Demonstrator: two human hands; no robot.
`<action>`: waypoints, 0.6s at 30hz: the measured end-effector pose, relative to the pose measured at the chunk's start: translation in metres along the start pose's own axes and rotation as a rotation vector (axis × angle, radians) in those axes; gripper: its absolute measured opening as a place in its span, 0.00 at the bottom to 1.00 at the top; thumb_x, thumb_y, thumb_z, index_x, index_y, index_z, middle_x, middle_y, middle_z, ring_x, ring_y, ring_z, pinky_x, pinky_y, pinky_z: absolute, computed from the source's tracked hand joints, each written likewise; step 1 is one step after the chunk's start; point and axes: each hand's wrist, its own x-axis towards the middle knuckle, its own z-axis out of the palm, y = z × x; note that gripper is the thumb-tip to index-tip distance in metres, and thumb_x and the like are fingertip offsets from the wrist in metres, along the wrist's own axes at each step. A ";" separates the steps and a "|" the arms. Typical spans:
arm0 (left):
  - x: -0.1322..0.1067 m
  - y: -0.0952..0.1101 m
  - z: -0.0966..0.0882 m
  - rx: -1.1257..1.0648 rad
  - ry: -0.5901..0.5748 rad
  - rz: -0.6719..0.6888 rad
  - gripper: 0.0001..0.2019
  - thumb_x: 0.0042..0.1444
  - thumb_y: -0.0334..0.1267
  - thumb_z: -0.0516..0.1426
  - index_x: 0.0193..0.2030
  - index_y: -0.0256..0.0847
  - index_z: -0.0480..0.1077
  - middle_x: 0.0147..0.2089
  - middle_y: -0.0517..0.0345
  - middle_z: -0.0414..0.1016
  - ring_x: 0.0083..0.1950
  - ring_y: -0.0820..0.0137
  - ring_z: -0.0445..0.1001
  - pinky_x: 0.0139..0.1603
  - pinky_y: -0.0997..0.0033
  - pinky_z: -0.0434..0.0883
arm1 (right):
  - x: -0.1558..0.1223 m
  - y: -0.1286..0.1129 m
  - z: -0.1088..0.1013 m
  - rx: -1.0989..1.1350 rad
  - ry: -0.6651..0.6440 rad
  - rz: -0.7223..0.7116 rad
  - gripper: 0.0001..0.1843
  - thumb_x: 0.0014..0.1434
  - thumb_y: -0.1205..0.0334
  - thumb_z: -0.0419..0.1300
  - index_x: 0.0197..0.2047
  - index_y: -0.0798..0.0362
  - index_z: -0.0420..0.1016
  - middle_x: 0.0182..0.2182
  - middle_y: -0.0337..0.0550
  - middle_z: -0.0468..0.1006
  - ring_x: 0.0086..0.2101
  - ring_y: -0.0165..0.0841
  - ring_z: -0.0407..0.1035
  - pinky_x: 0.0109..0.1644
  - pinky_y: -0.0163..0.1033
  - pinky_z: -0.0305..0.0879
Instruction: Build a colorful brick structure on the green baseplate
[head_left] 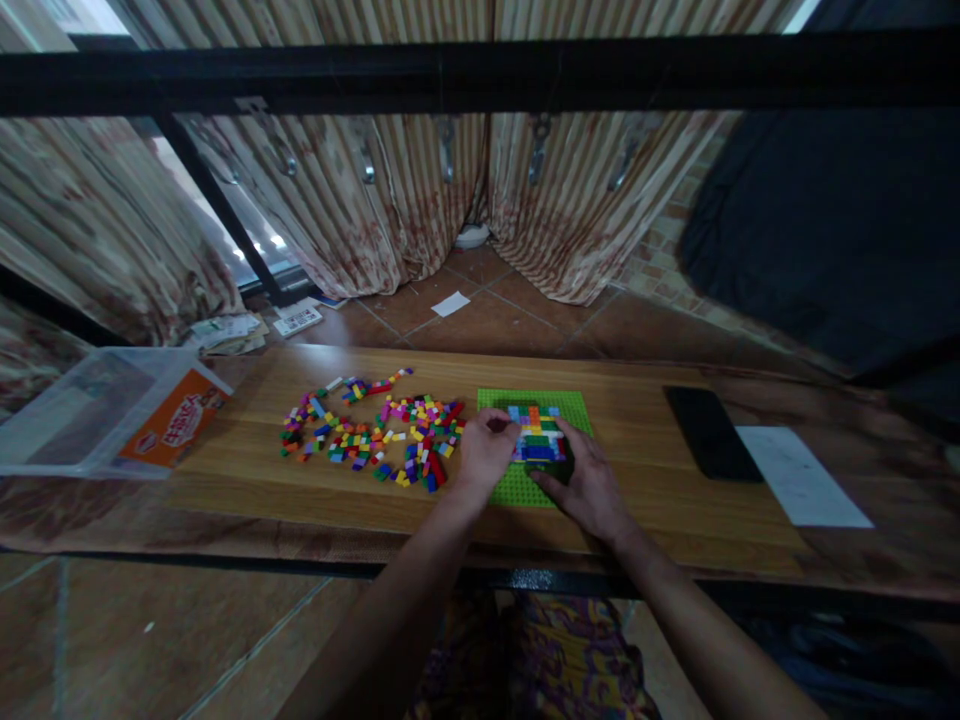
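A green baseplate [570,405] lies on the wooden table [637,490], with a small build of coloured bricks [536,435] stuck on its middle. My left hand [486,450] rests at the build's left edge with fingers curled in a pinch; what it holds, if anything, is hidden. My right hand [589,485] lies on the plate's lower right part, fingers pressed against the build's near side. A scatter of several loose coloured bricks [375,435] spreads on the table left of the plate.
A clear plastic box [90,415] with an orange label stands at the table's left end. A black phone [709,430] and a white sheet [799,475] lie at the right. Curtains and a black frame bar stand behind.
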 end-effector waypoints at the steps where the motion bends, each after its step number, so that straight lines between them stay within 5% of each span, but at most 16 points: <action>1: 0.000 0.001 0.000 0.021 0.002 -0.008 0.05 0.47 0.35 0.61 0.31 0.37 0.72 0.29 0.59 0.74 0.29 0.73 0.71 0.31 0.74 0.66 | 0.000 0.001 0.000 0.000 -0.001 -0.001 0.44 0.54 0.47 0.63 0.68 0.54 0.53 0.57 0.56 0.68 0.56 0.50 0.63 0.60 0.57 0.60; 11: 0.003 0.008 0.005 0.262 0.023 -0.026 0.10 0.48 0.39 0.63 0.35 0.36 0.73 0.32 0.55 0.76 0.33 0.70 0.74 0.34 0.73 0.66 | -0.001 0.006 0.006 -0.016 0.009 -0.008 0.44 0.54 0.47 0.63 0.68 0.52 0.52 0.58 0.55 0.68 0.55 0.49 0.63 0.59 0.57 0.61; 18: -0.001 0.012 -0.003 0.238 0.058 0.045 0.11 0.49 0.41 0.63 0.36 0.35 0.74 0.32 0.55 0.76 0.32 0.70 0.74 0.35 0.72 0.68 | 0.000 0.004 0.006 -0.012 0.031 -0.033 0.43 0.54 0.47 0.62 0.68 0.52 0.53 0.57 0.56 0.68 0.55 0.49 0.64 0.59 0.57 0.61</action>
